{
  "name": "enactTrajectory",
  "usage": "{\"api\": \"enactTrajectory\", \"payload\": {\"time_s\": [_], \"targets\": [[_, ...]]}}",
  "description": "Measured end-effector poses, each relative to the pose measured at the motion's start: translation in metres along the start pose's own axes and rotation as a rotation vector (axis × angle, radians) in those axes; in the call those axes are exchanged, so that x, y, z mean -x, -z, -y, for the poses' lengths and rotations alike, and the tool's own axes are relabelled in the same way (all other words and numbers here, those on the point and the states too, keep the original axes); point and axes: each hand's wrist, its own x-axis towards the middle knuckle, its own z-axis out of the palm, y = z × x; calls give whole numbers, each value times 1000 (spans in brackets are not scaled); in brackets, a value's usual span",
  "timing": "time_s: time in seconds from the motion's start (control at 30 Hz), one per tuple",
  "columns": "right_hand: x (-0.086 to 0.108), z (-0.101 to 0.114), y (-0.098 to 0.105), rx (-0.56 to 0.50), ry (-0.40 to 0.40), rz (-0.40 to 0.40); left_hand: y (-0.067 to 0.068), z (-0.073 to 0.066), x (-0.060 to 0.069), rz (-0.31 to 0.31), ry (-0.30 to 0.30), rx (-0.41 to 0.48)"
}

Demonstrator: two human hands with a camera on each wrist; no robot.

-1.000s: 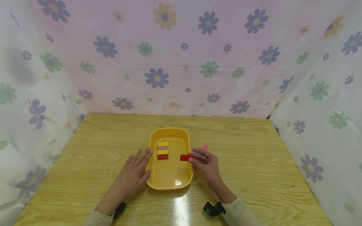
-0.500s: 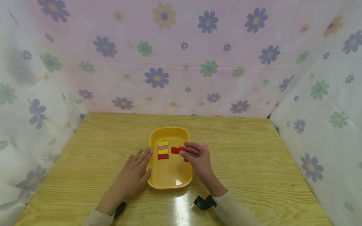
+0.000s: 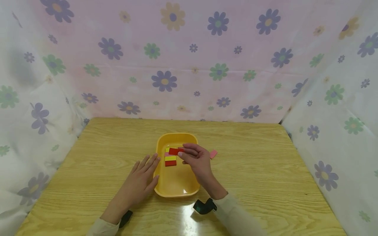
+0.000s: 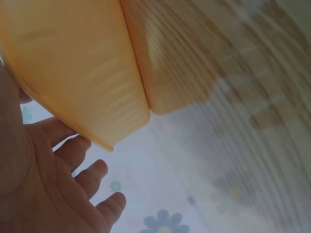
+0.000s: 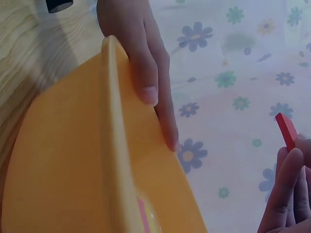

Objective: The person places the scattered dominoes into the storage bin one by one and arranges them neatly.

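Pinched between thumb and fingers of the right hand (image 3: 197, 161) is a red block (image 3: 173, 151), held above the yellow tray (image 3: 177, 194); the right wrist view shows this red block (image 5: 287, 130) at its right edge, in the fingertips of that hand (image 5: 290, 194). Beneath it in the tray, a column of blocks runs yellow, pink, yellow (image 3: 170, 158), red (image 3: 170, 163); the held block partly covers the upper two. The left hand (image 3: 137, 185) rests its fairly straight fingers on the tray's left rim, and in the left wrist view this hand (image 4: 53, 174) touches the tray's edge (image 4: 92, 138).
A pink block (image 3: 213, 154) lies on the wooden table (image 3: 251, 157) just right of the tray; the right hand may hide other pieces there. Flower-patterned cloth (image 3: 183, 65) hangs behind the table and along both sides. A black device sits at each wrist.
The right hand has carried the red block left and away from the wearer, from the tray's right rim to over the top of the column. The left hand has stayed in place.
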Motion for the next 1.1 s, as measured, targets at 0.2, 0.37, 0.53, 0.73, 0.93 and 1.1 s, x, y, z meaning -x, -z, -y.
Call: {"api": "enactTrajectory", "payload": {"time_s": [0.2, 0.37, 0.53, 0.73, 0.93, 1.1], "targets": [[-10, 4, -14, 23, 12, -12, 0, 1, 0, 9, 7, -6], [-17, 10, -20, 20, 42, -1, 1, 0, -1, 14, 8, -4], [-21, 8, -23, -7, 38, 14, 1, 0, -1, 15, 5, 0], [-33, -1, -22, 103, 8, -38, 2, 0, -2, 15, 2, 1], [-48, -10, -21, 262, -20, -14, 2, 0, -2, 14, -2, -2], [-55, -16, -21, 399, -82, 81, 1, 0, -1, 11, -9, -6]]}}
